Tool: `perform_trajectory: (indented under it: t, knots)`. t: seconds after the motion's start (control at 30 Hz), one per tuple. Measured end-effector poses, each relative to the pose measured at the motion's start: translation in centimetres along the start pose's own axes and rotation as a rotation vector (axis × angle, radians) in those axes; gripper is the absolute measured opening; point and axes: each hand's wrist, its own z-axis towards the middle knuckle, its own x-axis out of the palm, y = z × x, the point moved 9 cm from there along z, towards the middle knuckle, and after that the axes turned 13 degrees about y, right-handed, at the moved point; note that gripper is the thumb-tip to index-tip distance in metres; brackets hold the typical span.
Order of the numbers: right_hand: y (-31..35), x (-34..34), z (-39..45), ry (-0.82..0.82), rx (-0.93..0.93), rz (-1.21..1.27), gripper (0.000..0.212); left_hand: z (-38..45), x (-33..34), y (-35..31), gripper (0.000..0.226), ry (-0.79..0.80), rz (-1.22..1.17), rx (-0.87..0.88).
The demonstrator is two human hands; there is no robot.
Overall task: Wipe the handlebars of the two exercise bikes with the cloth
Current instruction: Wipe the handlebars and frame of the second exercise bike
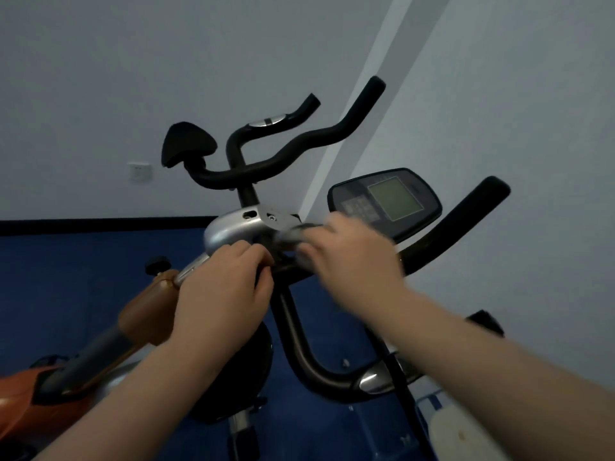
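Both my hands are at the middle of the near bike's handlebar (459, 234), where it meets the silver stem cover (229, 227).

Left hand (226, 287): fingers curled down and closed around the bar's left side, just beside the stem cover. My guess is it steadies the bar so the other hand can rub against something firm.

Right hand (352, 257): blurred with motion, fingers bent over a smeared greyish shape at the fingertips, which I take to be the cloth (293, 236) (too blurred to be sure of its edges). It seems pinched against the centre of the bar, below the console (386, 201). How tightly the fingers close on it I cannot tell.

The right grip of this bar rises clear past my right wrist, bare of any hand. The second bike's handlebar (299, 144) stands behind, well apart from both hands, with its saddle-like pad (188, 144) at the left end.

Judgement: wiping of the near bar is in progress at its centre; the outer grips and the far bar appear to remain. Blue floor (83, 277) below.
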Motion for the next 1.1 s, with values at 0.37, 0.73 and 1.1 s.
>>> perform_trajectory:
  t: [0.37,0.73,1.1]
  knots:
    - [-6.7,-1.5,-3.7,0.043,0.096,-0.056,0.033,3.4,0.9,-3.1,0.013,0.060,0.079,0.094]
    - [-8.6,-1.4,-4.8,0.108,0.059,-0.153,0.031,6.2,5.0,-6.4,0.014,0.061,0.079,0.154]
    - [-9.8,-1.1,-4.3,0.216,0.003,-0.195,0.023,6.6,4.6,-5.8,0.018,0.027,-0.042,0.115]
